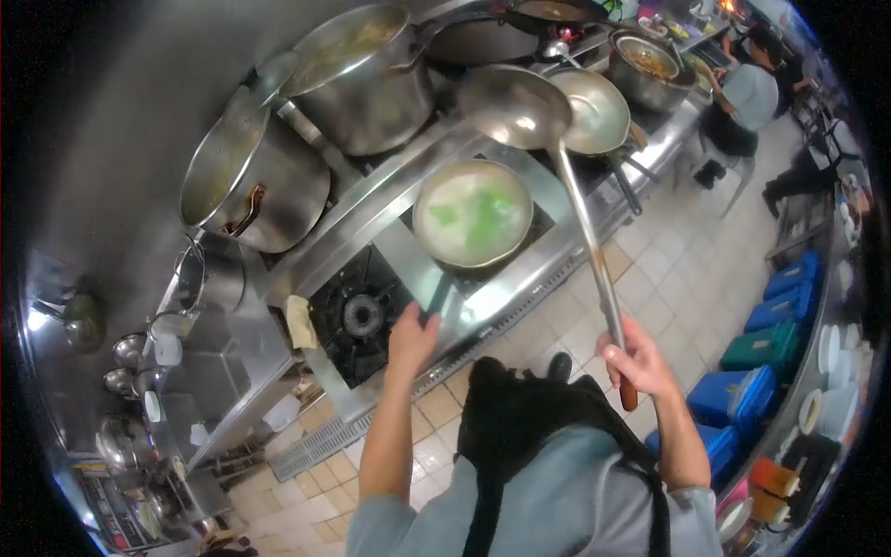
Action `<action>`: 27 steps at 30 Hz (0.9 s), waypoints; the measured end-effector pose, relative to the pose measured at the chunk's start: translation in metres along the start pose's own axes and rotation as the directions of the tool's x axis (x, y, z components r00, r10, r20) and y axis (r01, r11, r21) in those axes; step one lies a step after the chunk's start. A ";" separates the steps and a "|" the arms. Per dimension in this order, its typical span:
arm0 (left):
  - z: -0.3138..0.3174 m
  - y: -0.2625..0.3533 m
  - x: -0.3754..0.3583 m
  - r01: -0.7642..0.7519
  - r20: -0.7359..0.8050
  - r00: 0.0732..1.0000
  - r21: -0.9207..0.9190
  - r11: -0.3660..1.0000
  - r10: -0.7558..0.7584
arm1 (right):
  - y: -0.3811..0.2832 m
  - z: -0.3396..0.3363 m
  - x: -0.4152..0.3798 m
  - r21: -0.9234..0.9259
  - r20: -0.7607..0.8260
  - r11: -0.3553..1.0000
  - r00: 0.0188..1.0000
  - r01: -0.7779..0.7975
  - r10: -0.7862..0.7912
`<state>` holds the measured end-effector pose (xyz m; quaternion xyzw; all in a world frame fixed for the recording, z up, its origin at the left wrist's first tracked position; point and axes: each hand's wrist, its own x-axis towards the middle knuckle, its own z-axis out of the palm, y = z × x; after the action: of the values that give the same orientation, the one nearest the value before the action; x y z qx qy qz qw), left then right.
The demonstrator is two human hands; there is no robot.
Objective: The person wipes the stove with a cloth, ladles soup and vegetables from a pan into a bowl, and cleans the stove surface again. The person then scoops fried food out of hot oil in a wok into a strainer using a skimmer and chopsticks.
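My left hand is closed around the dark handle of a frying pan on the stove. In the pan lies a pale, whitish liquid with bright green pieces. My right hand grips the lower end of a long-handled ladle. Its large metal bowl is raised beyond the pan and covers part of a second, pale-bottomed pan. What is inside the ladle's bowl, if anything, I cannot make out.
Two tall stockpots stand at the back left. Beside the pan is a black gas burner, with a folded cloth at its left. Another person works farther along the stove. Blue bins line the right side.
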<state>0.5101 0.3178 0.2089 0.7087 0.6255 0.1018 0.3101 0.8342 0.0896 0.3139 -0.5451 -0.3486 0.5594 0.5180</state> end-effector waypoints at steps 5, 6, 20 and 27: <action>0.025 0.028 0.025 0.172 0.135 0.970 0.220 0.960 -0.204 | 0.030 -0.041 -0.028 0.098 -0.231 0.980 0.954 -0.174 0.193; 0.027 0.032 0.028 0.178 0.159 0.961 0.262 0.948 -0.224 | 0.036 -0.046 -0.033 0.125 -0.311 0.973 0.924 -0.192 0.222; 0.018 0.012 0.052 0.044 0.141 0.987 0.248 0.968 -0.081 | 0.091 -0.001 -0.125 0.383 -0.560 0.909 0.742 -0.164 0.369; -0.009 0.003 0.049 -0.144 0.183 0.979 0.295 0.945 0.092 | 0.095 0.033 -0.134 0.483 -0.641 0.875 0.669 -0.030 0.377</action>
<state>0.5171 0.3672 0.2060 0.7904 0.5619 -0.0377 0.2411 0.7661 -0.0546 0.2622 -0.6263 0.0802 0.4196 0.6521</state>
